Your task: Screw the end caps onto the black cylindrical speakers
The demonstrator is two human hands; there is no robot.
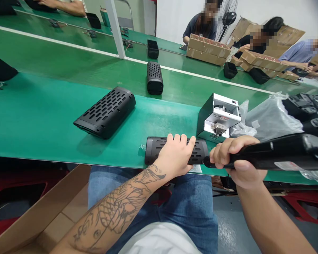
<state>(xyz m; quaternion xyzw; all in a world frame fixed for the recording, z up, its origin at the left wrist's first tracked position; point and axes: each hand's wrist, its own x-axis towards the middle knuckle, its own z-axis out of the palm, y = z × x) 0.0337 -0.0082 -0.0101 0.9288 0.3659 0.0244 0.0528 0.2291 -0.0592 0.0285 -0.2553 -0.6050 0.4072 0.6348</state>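
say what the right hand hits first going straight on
The right hand would meet the black slotted speaker under the left hand, past the tip of the electric screwdriver; the gap is unclear.

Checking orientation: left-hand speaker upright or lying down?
Lying down: the slotted speaker rests lengthwise on the green belt, under the left hand.

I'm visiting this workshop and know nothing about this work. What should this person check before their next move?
Steady hold: left hand on the slotted black cylindrical speaker: ok.
Tool held: right hand wrapped around the black handheld power tool: ok.
Speaker lying flat on the green workbench: ok.
Tool's tip touching the speaker's end: cannot tell.
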